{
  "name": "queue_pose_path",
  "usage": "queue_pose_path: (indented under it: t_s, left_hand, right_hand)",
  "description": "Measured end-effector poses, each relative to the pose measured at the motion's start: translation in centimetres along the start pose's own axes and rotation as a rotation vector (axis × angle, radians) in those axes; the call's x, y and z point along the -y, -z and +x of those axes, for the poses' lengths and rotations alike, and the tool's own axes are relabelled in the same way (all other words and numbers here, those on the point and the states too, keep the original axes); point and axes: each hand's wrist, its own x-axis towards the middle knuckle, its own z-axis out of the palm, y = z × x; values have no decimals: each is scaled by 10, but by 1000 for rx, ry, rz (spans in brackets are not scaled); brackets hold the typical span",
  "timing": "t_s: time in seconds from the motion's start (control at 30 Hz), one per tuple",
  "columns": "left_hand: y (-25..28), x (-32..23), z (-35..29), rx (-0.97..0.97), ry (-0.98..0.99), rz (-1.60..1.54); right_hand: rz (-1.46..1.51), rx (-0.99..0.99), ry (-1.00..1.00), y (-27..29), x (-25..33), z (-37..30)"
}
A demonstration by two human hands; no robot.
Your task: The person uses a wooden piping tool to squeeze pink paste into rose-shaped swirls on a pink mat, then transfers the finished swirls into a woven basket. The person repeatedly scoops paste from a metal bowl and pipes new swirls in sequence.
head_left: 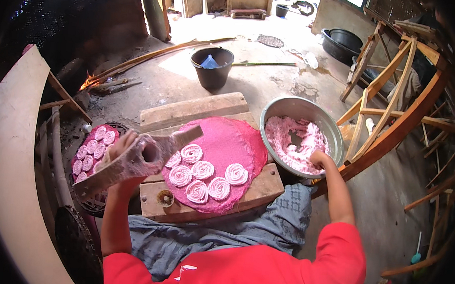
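My left hand (123, 145) is wrapped around a wooden hand press (171, 148), a bar with a round, hollow barrel smeared with pink dough. It is raised and tilted over the left side of a round pink cloth-covered mat (222, 141). Several coiled pink dough rosettes (202, 170) lie on that mat. My right hand (319, 160) reaches into a grey metal basin (268, 110), its curled fingers in the soft pink dough (290, 140); the fingertips are partly hidden. A small brass-coloured round piece (165, 198) sits on the plank's near-left corner.
The mat rests on a wooden plank stand (193, 111). More rosettes fill a round tray (93, 147) at left, near a wood fire (89, 81). A black bucket (212, 71) stands beyond the stand. A wooden frame (385, 110) is on the right; a pale board (11, 144) leans left.
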Motion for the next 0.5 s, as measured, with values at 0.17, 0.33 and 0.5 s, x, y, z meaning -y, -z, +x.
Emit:
queue_pose_path:
  t_s: [0.17,0.33,0.5]
  left_hand:
    - [-10,-2,-12,143,92,-198]
    - [-50,-17,-3,113,45,-174]
    - [-69,-32,29,103,166,-245]
  right_hand:
    - [160,-129,203,71,51,-152]
    - [648,60,623,82,139,-253]
    - [977,30,954,-10,243,-276]
